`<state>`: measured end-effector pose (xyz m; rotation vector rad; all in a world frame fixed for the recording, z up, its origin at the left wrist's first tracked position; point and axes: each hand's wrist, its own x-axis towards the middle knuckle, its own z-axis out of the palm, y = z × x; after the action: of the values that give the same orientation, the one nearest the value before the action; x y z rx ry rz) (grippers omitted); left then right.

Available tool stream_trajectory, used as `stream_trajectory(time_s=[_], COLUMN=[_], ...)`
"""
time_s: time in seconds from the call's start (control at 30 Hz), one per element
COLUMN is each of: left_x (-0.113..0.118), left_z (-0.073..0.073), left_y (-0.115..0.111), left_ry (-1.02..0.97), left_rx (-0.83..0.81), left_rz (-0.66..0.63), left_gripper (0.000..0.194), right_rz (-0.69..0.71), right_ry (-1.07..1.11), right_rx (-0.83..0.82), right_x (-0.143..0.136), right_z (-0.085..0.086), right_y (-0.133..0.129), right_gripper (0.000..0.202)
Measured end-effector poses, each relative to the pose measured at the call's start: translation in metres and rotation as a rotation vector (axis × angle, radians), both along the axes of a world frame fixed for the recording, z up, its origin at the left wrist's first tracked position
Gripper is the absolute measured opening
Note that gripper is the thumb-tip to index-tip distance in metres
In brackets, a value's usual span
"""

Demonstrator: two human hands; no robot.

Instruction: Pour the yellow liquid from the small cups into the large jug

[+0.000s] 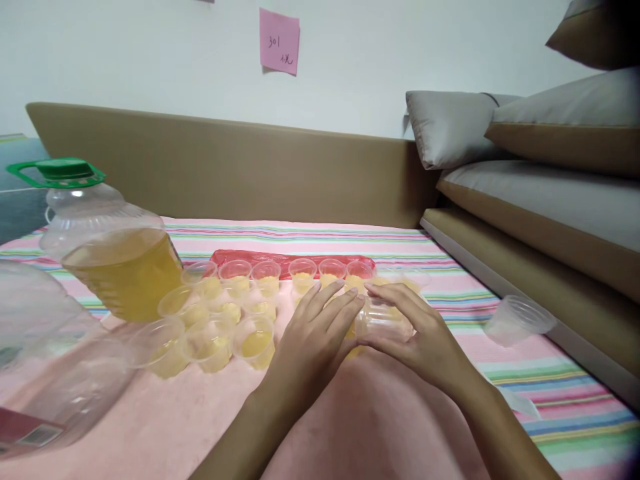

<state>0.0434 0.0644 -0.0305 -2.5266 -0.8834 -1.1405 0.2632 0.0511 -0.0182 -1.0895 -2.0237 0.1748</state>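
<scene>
Striped sheet (575, 373) meets far brown backboard (270, 175); cushions (565, 148) pile right. Right hand (430, 333) clasps clear plastic cups (383, 320) in curved fingers; left hand (314, 333) is alongside, fingers slightly spread.

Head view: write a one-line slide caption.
Right hand around clear plasticware, left hand close beside it, near cups of yellow liquid and a green-capped jug.

Under the cups (263, 310) lies a cloth (200, 427), left of them stands a jug (125, 280), behind them a bag (295, 258) then a board (250, 173), right of them a lone cup (517, 321) and cushions (565, 200).
</scene>
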Motion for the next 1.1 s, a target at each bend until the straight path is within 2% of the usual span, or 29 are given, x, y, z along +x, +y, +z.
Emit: stream_trajectory(time_s=[0.3,0.57,0.77,0.97,1.1], left_x=[-0.003,-0.005,0.000,0.005,0.003], left_z=[-0.002,-0.005,-0.011,-0.010,-0.011], left_y=[0.003,0.004,0.001,0.000,0.002], left_ry=[-0.059,-0.107,-0.084,-0.114,-0.151], left_rx=[-0.044,-0.111,-0.121,-0.121,-0.134], left_rz=[-0.005,0.031,0.067,0.066,0.086], left_gripper=[0.042,0.050,0.064,0.042,0.042], right_rz=[-0.021,0.012,-0.024,-0.004,0.006], right_ry=[0.104,0.418,0.406,0.410,0.517], right_rx=[-0.122,-0.194,-0.200,-0.222,-0.192], right_x=[0.000,-0.001,-0.006,-0.015,-0.019], right_z=[0.001,-0.010,-0.015,-0.018,-0.019], right_y=[-0.005,-0.002,0.001,-0.003,-0.007], right_gripper=[0.066,0.055,0.056,0.060,0.066])
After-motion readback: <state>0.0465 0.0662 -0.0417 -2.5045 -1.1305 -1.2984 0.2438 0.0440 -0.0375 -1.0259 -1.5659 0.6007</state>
